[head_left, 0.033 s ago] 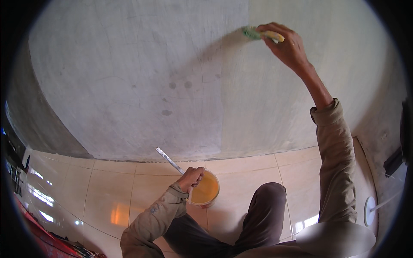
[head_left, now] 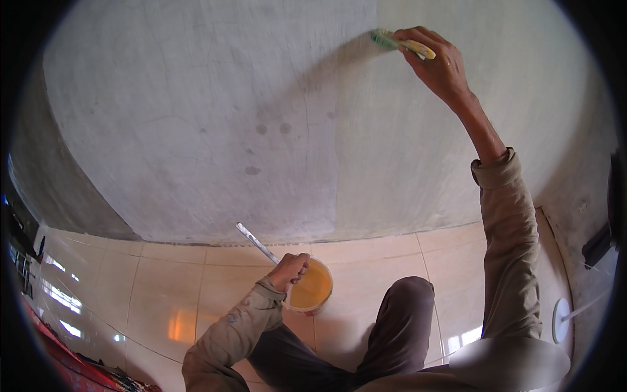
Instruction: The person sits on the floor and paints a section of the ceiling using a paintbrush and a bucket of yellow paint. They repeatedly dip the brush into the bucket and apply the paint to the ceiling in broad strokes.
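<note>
High on the wall [head_left: 215,98], my right hand [head_left: 439,62] grips a paintbrush [head_left: 418,48] by its yellow handle. The green bristles touch the wall, or nearly so, close to the line between the grey surface and a paler greenish area on the right. Lower down, my left hand [head_left: 290,270] is closed at the left side of a small bucket [head_left: 332,287] of yellow-orange liquid [head_left: 312,291]. A pale, flat stick [head_left: 255,240] slants up and left from beside that hand; its lower end is hidden.
Glossy beige floor tiles [head_left: 163,281] meet the foot of the wall. My bent knee [head_left: 411,294] is right of the bucket. Red patterned cloth [head_left: 59,346] lies at lower left. A white disc-shaped base [head_left: 560,320] and a dark object [head_left: 597,245] stand along the right-hand wall.
My right hand and the brush have shifted slightly upward on the wall. My left hand and the bucket have stayed almost in place.
</note>
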`<action>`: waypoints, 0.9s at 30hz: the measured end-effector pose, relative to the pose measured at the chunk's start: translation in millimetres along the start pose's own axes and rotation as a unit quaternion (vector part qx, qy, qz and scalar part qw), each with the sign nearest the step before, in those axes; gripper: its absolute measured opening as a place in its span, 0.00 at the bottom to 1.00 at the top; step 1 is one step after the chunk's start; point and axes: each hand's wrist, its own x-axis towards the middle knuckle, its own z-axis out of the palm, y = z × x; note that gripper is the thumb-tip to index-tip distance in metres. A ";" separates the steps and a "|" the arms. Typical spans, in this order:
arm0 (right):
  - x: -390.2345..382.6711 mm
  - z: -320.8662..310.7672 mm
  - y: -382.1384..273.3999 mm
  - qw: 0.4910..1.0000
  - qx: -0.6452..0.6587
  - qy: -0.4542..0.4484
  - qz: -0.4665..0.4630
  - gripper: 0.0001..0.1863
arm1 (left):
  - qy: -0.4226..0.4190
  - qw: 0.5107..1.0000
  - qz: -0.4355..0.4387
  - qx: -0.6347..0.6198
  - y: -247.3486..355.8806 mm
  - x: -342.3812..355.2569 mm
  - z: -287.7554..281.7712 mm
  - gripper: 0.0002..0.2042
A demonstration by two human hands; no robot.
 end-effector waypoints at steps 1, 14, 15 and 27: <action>2.9 0.1 -3.0 0.999 -0.017 0.031 -0.006 0.13 | 0.000 1.000 0.002 -0.008 -1.1 -1.4 -0.6 0.14; -101.0 49.7 -85.6 0.974 0.101 -0.196 -0.045 0.17 | 0.025 1.000 0.003 0.009 -1.2 -3.0 -1.3 0.13; -92.9 47.3 -78.2 0.979 0.087 -0.175 -0.053 0.16 | 0.025 1.000 0.001 0.010 -1.5 -3.7 -3.6 0.13; -28.1 34.6 -28.7 0.975 -0.114 -0.015 -0.191 0.19 | -0.006 1.000 0.005 0.006 -2.5 -1.3 -7.6 0.14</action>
